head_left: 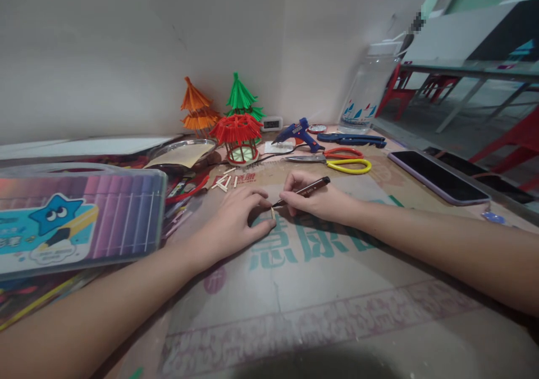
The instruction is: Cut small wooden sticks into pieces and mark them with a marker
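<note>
My left hand [242, 219] rests on the printed table cover [320, 306], its thumb and index finger closed around a small pale stick [273, 214]. My right hand [309, 196] grips a dark marker [314, 187], whose tip touches or nearly touches the stick's upper end. Several short pale sticks [221, 183] lie loose just beyond my left hand. Behind them stands a small red pavilion model [238, 135], with an orange one [197, 109] and a green one [242, 95] farther back.
A marker case [126, 216] covers the left side. Scissors [347, 165], a blue glue gun [300, 135] and blue pliers [351, 140] lie at the back. On the right is a phone [438, 177]; a clear bottle [364, 90] stands near the wall.
</note>
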A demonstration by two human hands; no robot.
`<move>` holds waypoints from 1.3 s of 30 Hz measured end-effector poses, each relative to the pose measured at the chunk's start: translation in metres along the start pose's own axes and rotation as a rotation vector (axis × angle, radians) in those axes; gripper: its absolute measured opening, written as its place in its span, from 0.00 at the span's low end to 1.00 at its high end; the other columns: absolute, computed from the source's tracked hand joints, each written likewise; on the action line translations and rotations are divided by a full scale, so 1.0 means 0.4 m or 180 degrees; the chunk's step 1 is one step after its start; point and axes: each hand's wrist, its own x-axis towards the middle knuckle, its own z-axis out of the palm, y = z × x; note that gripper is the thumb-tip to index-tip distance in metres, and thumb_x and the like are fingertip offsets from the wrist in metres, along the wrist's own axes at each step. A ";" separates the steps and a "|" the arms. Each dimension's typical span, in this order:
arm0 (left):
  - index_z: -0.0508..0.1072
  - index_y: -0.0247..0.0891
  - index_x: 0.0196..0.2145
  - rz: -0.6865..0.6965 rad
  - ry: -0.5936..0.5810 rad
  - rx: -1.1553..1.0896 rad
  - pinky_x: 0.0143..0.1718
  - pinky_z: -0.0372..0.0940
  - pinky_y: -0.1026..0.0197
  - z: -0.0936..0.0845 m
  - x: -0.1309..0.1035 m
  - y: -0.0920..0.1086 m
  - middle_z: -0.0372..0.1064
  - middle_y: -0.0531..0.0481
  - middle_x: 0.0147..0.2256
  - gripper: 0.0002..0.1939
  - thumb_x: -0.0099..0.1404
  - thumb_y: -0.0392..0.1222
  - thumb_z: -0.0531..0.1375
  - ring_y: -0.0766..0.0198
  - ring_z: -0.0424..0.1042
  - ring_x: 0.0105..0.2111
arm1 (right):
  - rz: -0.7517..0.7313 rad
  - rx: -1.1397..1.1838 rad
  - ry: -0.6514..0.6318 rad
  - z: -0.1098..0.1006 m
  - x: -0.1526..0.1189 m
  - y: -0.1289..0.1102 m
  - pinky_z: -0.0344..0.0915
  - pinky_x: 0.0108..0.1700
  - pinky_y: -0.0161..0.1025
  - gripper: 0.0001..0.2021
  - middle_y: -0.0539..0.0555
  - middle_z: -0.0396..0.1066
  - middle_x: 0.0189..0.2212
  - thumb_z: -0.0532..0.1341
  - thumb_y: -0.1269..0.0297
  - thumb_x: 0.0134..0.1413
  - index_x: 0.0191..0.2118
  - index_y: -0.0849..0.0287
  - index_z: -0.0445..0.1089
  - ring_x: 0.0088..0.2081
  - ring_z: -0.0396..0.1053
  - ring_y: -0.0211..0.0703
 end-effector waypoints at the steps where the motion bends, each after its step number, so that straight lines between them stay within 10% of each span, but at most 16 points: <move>1: 0.74 0.41 0.42 -0.0012 -0.0002 -0.0009 0.53 0.63 0.48 0.000 0.000 0.000 0.72 0.46 0.49 0.10 0.66 0.48 0.61 0.53 0.69 0.51 | -0.0011 0.0001 -0.0006 0.001 0.000 0.001 0.59 0.25 0.33 0.12 0.45 0.70 0.21 0.62 0.56 0.58 0.32 0.56 0.61 0.23 0.66 0.34; 39: 0.74 0.41 0.46 0.0077 -0.0051 0.0080 0.55 0.63 0.47 -0.004 0.003 0.006 0.72 0.45 0.50 0.12 0.66 0.47 0.61 0.52 0.69 0.52 | 0.0101 -0.0084 0.0031 0.001 -0.002 -0.016 0.58 0.24 0.33 0.11 0.45 0.69 0.18 0.62 0.58 0.57 0.30 0.56 0.60 0.21 0.65 0.34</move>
